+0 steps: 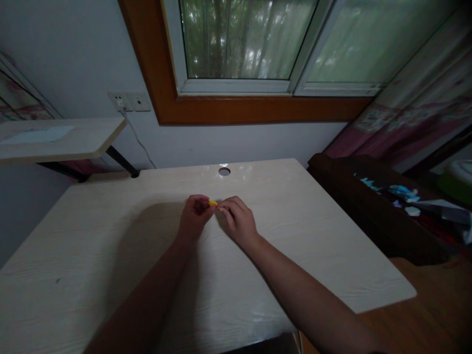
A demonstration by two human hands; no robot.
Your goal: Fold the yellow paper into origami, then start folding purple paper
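Note:
A small yellow object [213, 202] is pinched between the fingertips of both my hands above the middle of a pale wooden desk [110, 255]. My left hand [193, 219] has its fingers curled shut on the object's left end. My right hand [238, 220] is closed too, its fingertips on the right end. Most of the yellow object is hidden by my fingers, so its shape cannot be made out.
A round cable hole [224, 171] sits near the desk's far edge. A raised side shelf [59, 137] stands at the left. A wall socket [129, 101] with a cable is below the window. A dark cabinet [372, 206] with clutter stands at the right.

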